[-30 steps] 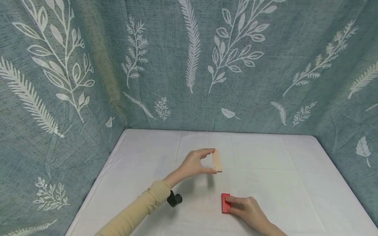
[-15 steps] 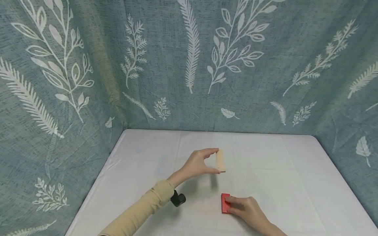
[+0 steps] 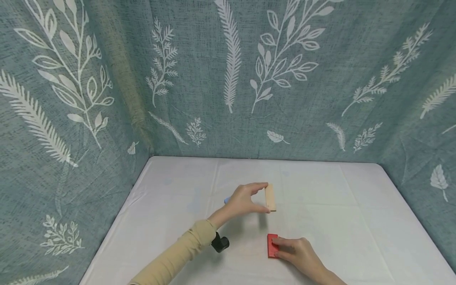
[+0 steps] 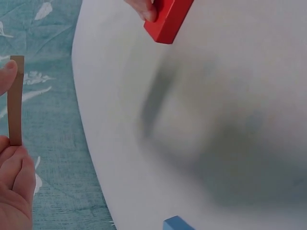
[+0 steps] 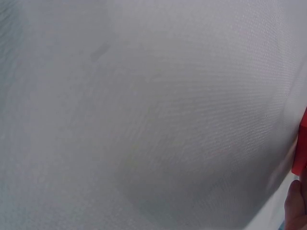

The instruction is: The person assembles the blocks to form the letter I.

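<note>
Between thumb and fingertips, my left hand [image 3: 244, 201] pinches a flat plain wooden block [image 3: 270, 197] by its two ends. The block is held above the table, and its shadow falls on the cloth. Nearer the front, my right hand [image 3: 298, 252] grips a red block [image 3: 272, 246] from its right side, low at the table. In the left wrist view the wooden block [image 4: 16, 100] appears edge-on, and the red block [image 4: 169, 19] shows at the top. Only an edge of the red block [image 5: 301, 148] enters the right wrist view.
A blue block [image 3: 226, 200] lies on the white-covered table [image 3: 331, 213], mostly hidden behind my left hand; its corner [image 4: 177, 224] shows in the left wrist view. A black wrist camera [image 3: 220, 242] hangs under my left sleeve. A green leaf-patterned curtain [image 3: 213, 79] surrounds the table.
My left hand has moved to the right with the wooden block, lately dipping slightly nearer. A blue block has come into sight behind it. My right hand and the red block have stayed put.
</note>
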A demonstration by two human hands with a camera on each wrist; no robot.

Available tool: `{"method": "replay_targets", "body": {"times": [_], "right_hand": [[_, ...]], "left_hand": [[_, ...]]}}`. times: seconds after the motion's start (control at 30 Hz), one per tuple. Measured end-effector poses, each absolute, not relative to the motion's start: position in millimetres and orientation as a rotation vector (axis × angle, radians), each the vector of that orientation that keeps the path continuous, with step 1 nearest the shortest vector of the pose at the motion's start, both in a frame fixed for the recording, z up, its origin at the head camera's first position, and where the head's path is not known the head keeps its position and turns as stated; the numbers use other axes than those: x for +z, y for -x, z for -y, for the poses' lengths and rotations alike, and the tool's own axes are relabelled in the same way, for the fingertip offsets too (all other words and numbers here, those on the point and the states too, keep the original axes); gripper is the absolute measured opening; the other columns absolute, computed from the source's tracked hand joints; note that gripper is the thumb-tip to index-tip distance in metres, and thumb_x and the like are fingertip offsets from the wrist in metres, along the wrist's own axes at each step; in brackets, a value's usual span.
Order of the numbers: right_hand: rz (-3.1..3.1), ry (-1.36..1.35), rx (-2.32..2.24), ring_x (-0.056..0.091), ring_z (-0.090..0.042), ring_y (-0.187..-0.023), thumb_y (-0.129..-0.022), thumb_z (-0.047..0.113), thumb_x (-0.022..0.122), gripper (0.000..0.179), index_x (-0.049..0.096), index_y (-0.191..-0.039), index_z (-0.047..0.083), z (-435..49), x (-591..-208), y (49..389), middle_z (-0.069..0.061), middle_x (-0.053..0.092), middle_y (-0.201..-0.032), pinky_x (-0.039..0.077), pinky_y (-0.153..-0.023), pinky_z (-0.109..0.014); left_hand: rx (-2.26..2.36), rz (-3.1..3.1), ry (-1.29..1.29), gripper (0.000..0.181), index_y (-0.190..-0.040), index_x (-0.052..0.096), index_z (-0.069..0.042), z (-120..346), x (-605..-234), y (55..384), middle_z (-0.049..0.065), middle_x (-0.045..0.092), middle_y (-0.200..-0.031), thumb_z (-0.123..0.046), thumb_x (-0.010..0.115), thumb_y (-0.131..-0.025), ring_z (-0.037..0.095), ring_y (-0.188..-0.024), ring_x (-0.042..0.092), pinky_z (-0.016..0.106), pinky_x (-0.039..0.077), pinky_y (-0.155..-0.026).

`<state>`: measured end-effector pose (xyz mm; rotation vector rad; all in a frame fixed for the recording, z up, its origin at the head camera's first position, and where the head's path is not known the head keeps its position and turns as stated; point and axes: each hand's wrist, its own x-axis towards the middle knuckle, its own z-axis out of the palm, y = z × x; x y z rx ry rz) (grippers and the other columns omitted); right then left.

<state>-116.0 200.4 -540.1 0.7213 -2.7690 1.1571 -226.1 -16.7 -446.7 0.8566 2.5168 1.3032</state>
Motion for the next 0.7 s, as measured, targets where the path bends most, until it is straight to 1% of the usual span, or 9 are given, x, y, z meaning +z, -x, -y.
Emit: {"method": "replay_targets", "body": {"times": [0.27, 0.33, 0.43, 0.7], "right_hand": [[2.792, -0.72, 1.133, 0.07, -0.019, -0.098, -0.076, 0.022, 0.077, 0.032, 0.074, -0.105, 0.01, -200, -539, 116, -0.003, 0.074, -0.102, 0.06, -0.078, -0.03], [2.793, -0.723, 1.131, 0.07, -0.019, -0.098, -0.077, 0.022, 0.077, 0.031, 0.074, -0.106, 0.01, -200, -539, 116, -0.002, 0.074, -0.102, 0.059, -0.079, -0.03], [2.79, -0.732, 1.124, 0.07, -0.02, -0.098, -0.078, 0.024, 0.076, 0.031, 0.074, -0.105, 0.011, -200, -538, 116, -0.002, 0.074, -0.102, 0.059, -0.079, -0.029], [2.797, -0.729, 1.118, 0.069, -0.02, -0.098, -0.078, 0.025, 0.076, 0.03, 0.074, -0.105, 0.011, -200, -540, 117, -0.001, 0.074, -0.102, 0.059, -0.08, -0.028]], "left_hand": [[1.27, -2.541, -0.844, 0.074, -0.136, 0.052, -0.007, 11, -459, 224, 0.007, 0.054, -0.139, -0.024, 0.083, -0.071, 0.027, -0.124, 0.055, 0.031, 0.048, -0.102], [1.264, -2.541, -0.83, 0.073, -0.136, 0.052, -0.008, 11, -461, 223, 0.007, 0.054, -0.139, -0.024, 0.083, -0.071, 0.026, -0.124, 0.055, 0.031, 0.048, -0.102], [1.265, -2.527, -0.802, 0.074, -0.136, 0.052, -0.008, 10, -465, 222, 0.007, 0.053, -0.139, -0.024, 0.083, -0.071, 0.027, -0.124, 0.055, 0.032, 0.048, -0.102], [1.219, -2.53, -0.779, 0.074, -0.137, 0.051, -0.009, 7, -475, 219, 0.005, 0.053, -0.14, -0.024, 0.083, -0.072, 0.024, -0.125, 0.054, 0.028, 0.047, -0.103]]}}
